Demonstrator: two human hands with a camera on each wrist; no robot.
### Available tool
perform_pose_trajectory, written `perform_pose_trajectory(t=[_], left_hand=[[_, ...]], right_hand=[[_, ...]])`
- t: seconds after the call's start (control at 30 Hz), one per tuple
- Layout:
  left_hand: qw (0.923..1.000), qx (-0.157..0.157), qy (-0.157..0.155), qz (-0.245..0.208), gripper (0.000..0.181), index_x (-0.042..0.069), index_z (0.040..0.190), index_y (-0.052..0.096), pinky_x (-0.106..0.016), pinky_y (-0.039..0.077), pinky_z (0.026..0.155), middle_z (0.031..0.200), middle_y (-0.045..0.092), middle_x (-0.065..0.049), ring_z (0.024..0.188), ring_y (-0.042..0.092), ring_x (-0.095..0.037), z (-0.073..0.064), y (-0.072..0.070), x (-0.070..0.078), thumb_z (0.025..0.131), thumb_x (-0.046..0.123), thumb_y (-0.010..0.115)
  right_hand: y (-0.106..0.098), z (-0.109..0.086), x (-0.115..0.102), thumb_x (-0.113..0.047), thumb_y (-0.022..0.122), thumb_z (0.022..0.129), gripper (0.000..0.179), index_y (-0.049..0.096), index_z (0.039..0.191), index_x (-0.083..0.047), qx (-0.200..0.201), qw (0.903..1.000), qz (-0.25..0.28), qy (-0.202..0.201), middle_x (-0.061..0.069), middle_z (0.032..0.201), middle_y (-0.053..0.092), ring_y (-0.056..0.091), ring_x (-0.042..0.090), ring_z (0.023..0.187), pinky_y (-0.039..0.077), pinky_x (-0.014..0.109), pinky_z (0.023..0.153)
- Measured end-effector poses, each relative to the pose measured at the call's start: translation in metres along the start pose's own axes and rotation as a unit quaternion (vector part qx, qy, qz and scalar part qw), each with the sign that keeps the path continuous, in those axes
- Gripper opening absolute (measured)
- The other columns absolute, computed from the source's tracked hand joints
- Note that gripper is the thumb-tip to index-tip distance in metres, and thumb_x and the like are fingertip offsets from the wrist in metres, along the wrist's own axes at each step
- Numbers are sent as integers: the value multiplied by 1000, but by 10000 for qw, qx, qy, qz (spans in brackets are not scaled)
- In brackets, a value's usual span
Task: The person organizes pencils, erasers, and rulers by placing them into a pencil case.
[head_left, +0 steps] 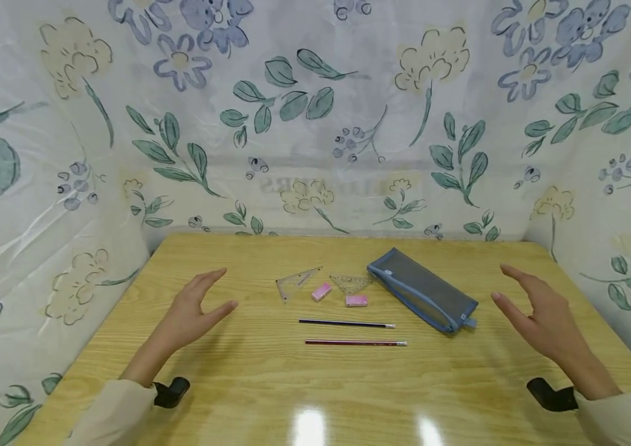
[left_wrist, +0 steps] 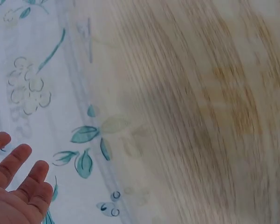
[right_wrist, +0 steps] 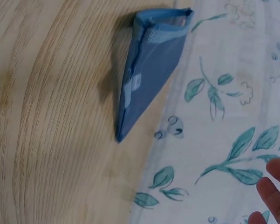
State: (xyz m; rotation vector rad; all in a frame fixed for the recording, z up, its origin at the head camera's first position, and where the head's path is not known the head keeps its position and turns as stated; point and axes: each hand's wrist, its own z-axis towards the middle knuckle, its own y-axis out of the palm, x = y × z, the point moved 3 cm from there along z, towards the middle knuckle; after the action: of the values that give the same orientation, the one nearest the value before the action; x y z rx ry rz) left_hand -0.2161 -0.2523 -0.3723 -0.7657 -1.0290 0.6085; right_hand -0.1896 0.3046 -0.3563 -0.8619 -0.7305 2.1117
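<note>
My left hand hovers over the left side of the table, fingers relaxed and thumb apart, holding nothing. On the right, my right hand is held the same way, nearest to a blue mesh pencil case. Left of the case lie a clear set square, a second clear triangle and two pink-and-white erasers. In front of them are a dark pencil and a red pencil, roughly parallel. The right wrist view shows the pencil case from its end.
The wooden table is enclosed by a floral sheet at the back and sides. A black band with a camera mount sits on the left wrist, another on the right.
</note>
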Motion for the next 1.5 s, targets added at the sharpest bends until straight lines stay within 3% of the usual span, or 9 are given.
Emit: perform_pose_trajectory(t=[0.07, 0.17, 0.23, 0.3, 0.47, 0.63, 0.93, 1.17, 1.5], left_hand=[[10000, -2, 17, -87, 64, -4, 143, 41, -67, 34, 93, 137, 43, -28, 124, 39, -50, 0, 2, 3, 92, 25, 68], [9997, -22, 55, -235, 60, -2, 141, 44, -66, 37, 92, 136, 45, -25, 122, 43, -49, 0, 6, 7, 93, 25, 68], [9994, -68, 53, -339, 59, -1, 141, 45, -64, 39, 90, 136, 46, -24, 120, 45, -48, 0, 9, 9, 93, 25, 67], [9991, -113, 41, -413, 57, 0, 140, 47, -64, 40, 90, 135, 47, -22, 120, 46, -46, 0, 13, 10, 93, 25, 67], [9980, -208, 29, -590, 53, 1, 137, 50, -62, 40, 91, 135, 49, -20, 120, 46, -43, 0, 22, 16, 93, 25, 67], [9971, -239, 149, -700, 48, 2, 133, 53, -61, 41, 90, 133, 52, -18, 117, 49, -40, 1, 31, 24, 93, 24, 68], [9947, -350, 414, -872, 42, 4, 128, 57, -60, 42, 88, 126, 56, -13, 112, 51, -39, 2, 48, 36, 92, 21, 69], [9929, -465, 562, -940, 38, 6, 125, 59, -57, 43, 89, 123, 57, -11, 111, 53, -38, 4, 57, 43, 92, 21, 69], [9883, -883, 442, -1165, 39, 3, 123, 59, -57, 42, 92, 123, 56, -9, 113, 51, -38, 5, 71, 50, 93, 26, 67]], right_hand=[[3, 1, -3, -12, 68, 90, 51, 52, 137, -1, 82, 10000, -22, -2, 22, 127, 57, 53, 44, 112, 42, 49, 87], [7, 3, -7, -11, 70, 88, 49, 55, 133, 0, 193, 9998, -35, 10, 19, 124, 61, 57, 38, 108, 41, 29, 87], [10, 4, -8, -10, 70, 87, 47, 57, 131, 1, 222, 9998, 3, 27, 18, 122, 62, 58, 36, 106, 39, 23, 86], [14, 3, -8, -10, 71, 86, 46, 58, 129, 1, 248, 9997, 28, 9, 17, 121, 63, 58, 34, 104, 40, 24, 85], [22, 2, -13, -10, 74, 84, 44, 61, 125, 1, 302, 9995, 43, -73, 16, 116, 65, 61, 34, 99, 45, 41, 74], [30, 1, -16, -8, 75, 83, 40, 63, 121, 1, 337, 9993, 141, -16, 15, 112, 66, 62, 31, 95, 45, 38, 75], [50, 1, -15, -8, 75, 83, 33, 65, 113, 2, 156, 9993, 316, 104, 15, 106, 67, 63, 31, 89, 50, 52, 73], [62, -2, -15, -12, 73, 87, 30, 65, 112, 2, -150, 9962, 651, 558, 16, 103, 67, 63, 31, 89, 51, 53, 73], [75, -5, -12, -18, 70, 90, 31, 64, 114, 1, -677, 9864, 947, 1163, 14, 105, 65, 61, 29, 91, 48, 52, 77]])
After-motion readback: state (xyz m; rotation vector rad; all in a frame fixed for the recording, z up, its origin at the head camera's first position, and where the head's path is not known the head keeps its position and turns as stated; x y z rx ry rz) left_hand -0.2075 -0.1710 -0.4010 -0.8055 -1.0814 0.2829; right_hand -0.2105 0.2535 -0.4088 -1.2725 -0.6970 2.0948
